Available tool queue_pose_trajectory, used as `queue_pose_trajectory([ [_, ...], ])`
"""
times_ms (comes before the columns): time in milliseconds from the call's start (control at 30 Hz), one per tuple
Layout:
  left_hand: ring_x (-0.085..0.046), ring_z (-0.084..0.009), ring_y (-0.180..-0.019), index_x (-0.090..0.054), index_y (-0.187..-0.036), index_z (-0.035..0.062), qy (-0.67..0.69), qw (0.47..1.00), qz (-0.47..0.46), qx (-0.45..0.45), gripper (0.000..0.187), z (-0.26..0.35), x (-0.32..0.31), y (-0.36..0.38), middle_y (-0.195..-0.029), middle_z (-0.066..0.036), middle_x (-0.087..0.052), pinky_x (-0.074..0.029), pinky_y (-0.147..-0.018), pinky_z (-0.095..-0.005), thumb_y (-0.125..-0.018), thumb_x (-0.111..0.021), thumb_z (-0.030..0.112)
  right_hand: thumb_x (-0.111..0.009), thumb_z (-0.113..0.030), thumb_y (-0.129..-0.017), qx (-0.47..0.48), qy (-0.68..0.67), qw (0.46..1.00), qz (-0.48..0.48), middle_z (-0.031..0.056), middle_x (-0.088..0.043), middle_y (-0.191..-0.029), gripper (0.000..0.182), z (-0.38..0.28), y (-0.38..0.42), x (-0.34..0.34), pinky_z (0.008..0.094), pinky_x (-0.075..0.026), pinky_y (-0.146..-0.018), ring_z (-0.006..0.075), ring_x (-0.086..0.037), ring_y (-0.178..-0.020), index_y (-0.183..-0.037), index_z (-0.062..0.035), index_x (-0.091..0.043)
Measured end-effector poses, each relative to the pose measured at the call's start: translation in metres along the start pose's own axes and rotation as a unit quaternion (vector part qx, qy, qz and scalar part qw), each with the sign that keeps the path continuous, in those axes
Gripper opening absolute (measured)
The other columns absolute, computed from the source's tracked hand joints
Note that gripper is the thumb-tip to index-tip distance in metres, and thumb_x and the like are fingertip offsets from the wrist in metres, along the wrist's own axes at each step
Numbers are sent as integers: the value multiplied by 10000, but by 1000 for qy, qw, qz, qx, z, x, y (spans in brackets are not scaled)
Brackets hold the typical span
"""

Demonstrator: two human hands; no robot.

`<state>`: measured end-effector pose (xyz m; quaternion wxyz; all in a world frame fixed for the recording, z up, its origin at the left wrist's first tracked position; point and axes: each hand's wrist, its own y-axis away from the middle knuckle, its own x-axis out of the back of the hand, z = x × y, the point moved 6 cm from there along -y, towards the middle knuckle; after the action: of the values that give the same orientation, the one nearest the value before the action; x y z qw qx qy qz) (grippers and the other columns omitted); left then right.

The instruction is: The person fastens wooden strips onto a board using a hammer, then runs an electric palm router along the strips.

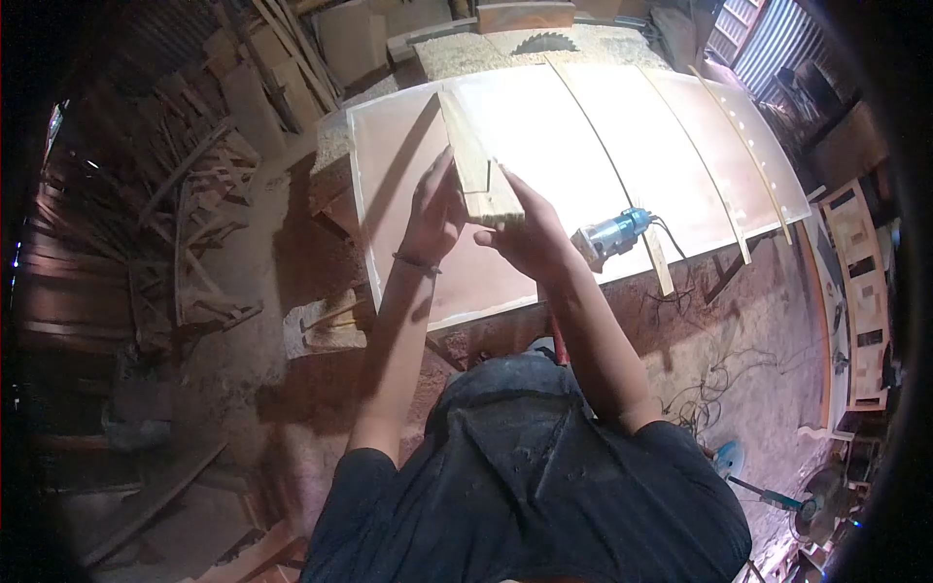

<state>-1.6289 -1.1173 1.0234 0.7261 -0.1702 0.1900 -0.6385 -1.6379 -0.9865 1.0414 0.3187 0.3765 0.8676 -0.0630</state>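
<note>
A pale wooden board [474, 180] with a dark slot or notch near its close end is held up between my hands, over the left part of a large flat panel [408, 262]. My left hand [436, 208] presses on the board's left side with its fingers along the edge. On the right side, my right hand [526, 225] grips the near end, thumb underneath. A blue power tool [617, 235] lies on the panel's near edge, right of my right hand. Beside it a thin wooden strip [658, 262] crosses the panel.
Two more thin strips [709, 165] cross the panel farther right. A circular saw blade [544, 43] stands up behind it. Scrap wood [209, 214] is piled at the left. Loose cables [714, 384] lie on the floor at the right, near a slotted wooden frame [863, 291].
</note>
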Motion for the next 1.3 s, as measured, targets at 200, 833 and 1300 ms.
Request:
queue_pose_trajectory([
  [200,-632,-256,-1096,-385,-1495,-28,330,930,-11,164,534,-40,7,-16,-1232,-111,-632,-513,-939,-320,-1016,-534,154,-447,-428,-1076,-6,-34,999,-3,24,-620,-1163,501,-15,-10,1,270,-532,-681,105,-636,-881,-1505,-174,-391],
  [833,-707,-178,-956,-539,-1413,34,238,887,193,346,395,-155,5,101,-1159,-96,-697,-614,-806,-317,-1044,-546,176,-587,-332,-1036,-145,144,977,51,112,-672,-1222,517,136,42,134,328,-533,-915,166,-638,-1074,-1420,10,-537],
  [1300,-611,-72,-743,-653,-1166,104,168,763,107,615,330,-265,-68,305,-847,30,-633,-429,-587,-218,-1024,-595,397,-656,-141,-955,-257,256,920,149,64,-697,-935,229,294,57,258,289,-561,-676,161,-687,-770,-1119,19,-643],
])
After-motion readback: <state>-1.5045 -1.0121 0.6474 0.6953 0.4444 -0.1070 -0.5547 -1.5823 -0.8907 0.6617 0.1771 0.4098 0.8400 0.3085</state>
